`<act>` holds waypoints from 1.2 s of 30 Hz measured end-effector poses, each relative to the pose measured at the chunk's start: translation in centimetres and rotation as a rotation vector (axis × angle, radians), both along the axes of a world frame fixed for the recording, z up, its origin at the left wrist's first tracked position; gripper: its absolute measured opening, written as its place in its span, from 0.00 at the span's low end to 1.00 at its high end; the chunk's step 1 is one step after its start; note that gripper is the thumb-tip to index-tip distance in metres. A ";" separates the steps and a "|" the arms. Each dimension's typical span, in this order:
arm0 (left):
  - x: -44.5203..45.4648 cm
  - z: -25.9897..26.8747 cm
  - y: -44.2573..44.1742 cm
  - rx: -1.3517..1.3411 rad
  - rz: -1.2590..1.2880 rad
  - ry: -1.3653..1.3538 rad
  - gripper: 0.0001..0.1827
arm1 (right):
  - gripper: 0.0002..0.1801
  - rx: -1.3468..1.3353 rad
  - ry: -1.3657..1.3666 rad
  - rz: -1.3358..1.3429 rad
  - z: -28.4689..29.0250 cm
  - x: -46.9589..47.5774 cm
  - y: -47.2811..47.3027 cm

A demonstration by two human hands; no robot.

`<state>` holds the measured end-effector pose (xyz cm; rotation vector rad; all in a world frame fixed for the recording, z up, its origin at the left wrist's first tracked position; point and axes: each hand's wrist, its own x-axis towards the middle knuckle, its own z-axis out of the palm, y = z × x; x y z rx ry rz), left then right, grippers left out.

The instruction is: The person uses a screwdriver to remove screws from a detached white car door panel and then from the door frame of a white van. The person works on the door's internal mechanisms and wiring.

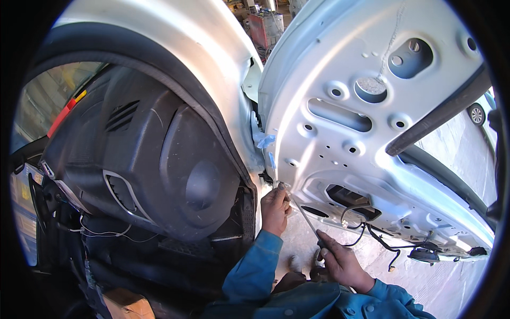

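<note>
My right hand point(342, 261) grips the dark handle of a long thin tool, likely a screwdriver point(305, 216), whose metal shaft slants up and left. My left hand point(275, 209) is at the shaft's far end with curled fingers and raised thumb, close to the hinge-side edge of an open car door point(326, 147). What lies between these fingertips is too small to make out. The door's bare inner panel is silver-white, with round and slotted holes. Just above my left hand, scraps of blue tape point(266, 141) cling by the door hinge.
A black dashboard point(191, 175) fills the left side behind the door frame. Wiring point(374, 233) hangs from the lower door opening, and a black door part point(424, 254) sits farther along. A dark padded bar point(438, 111) crosses the door's right side. A brown block point(127, 304) lies inside the car.
</note>
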<state>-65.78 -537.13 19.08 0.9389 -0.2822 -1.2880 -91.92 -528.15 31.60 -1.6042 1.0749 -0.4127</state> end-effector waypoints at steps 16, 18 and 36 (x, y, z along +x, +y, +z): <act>0.6 -0.1 0.1 -0.015 -0.054 -0.030 0.20 | 0.34 -0.114 -0.012 0.012 -0.1 0.6 -1.7; 0.5 -0.1 0.1 -0.014 -0.053 -0.026 0.20 | 0.34 -0.093 -0.014 0.014 0.1 0.7 -1.9; 0.2 -0.3 0.0 -0.040 -0.025 0.010 0.20 | 0.33 0.049 -0.013 -0.002 1.1 0.9 -2.0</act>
